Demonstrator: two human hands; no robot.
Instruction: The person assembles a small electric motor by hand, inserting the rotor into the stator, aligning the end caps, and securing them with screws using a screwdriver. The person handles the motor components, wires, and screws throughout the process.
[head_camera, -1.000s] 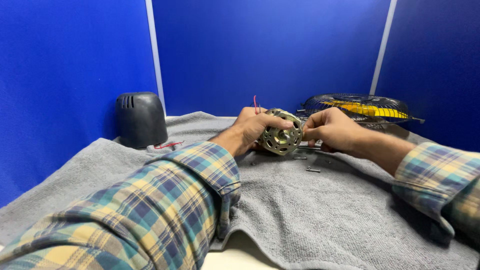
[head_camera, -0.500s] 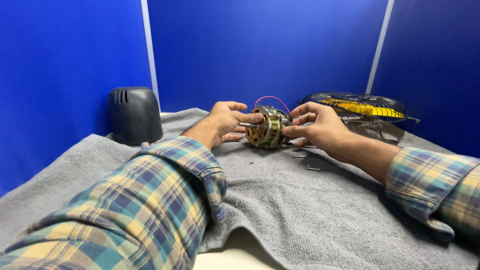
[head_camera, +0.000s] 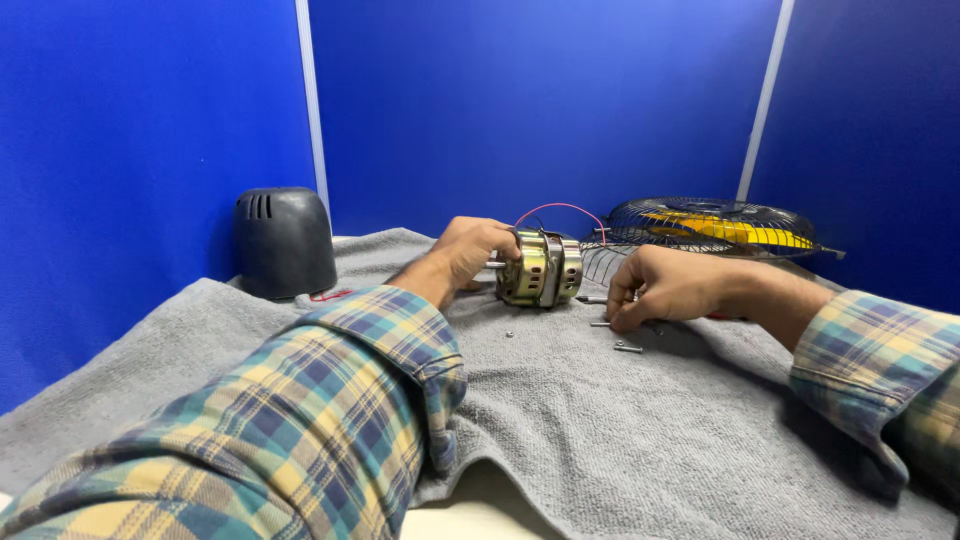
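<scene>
Head view: the motor (head_camera: 541, 267) lies on its side on the grey towel (head_camera: 620, 420) at the far middle. It is brass-coloured, ribbed and round, with a red wire looping off its top. The left hand (head_camera: 476, 250) grips its left end where the shaft sticks out. The right hand (head_camera: 668, 287) is curled narrow, fingertips pinching at loose screws (head_camera: 628, 347); whether it holds one, I cannot tell. This looks like a fastener-picking step, calling for a fine pinch while the motor is steadied.
</scene>
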